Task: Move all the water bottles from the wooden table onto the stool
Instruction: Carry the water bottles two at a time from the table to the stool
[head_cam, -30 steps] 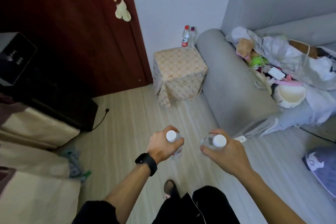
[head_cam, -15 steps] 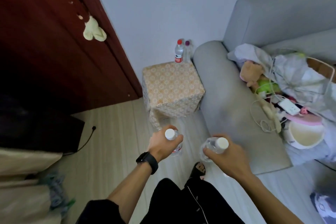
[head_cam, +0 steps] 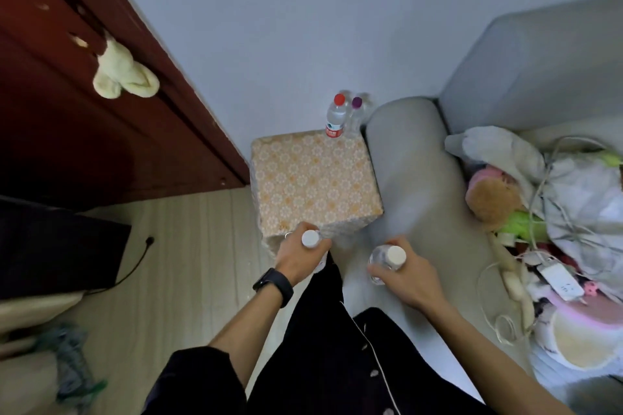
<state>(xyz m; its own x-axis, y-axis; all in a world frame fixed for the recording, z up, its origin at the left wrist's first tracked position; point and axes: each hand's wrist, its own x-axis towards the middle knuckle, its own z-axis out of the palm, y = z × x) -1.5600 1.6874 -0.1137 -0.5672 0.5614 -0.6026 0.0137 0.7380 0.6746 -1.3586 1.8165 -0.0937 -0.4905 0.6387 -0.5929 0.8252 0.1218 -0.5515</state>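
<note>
In the head view, our left hand (head_cam: 296, 256) curls round the left bottle (head_cam: 310, 239) under its white cap. Our right hand (head_cam: 406, 276) clasps the right bottle (head_cam: 387, 256) likewise. Both hover at the near edge of the stool (head_cam: 313, 178). The thin, slick plastic probably dents, so the neck grips best.

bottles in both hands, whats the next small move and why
Probably carry both forward and set them on the stool. The left hand grips a bottle at the stool's near edge, and the right hand grips a second bottle just short of it. The top has room in front of the far bottles.
</note>
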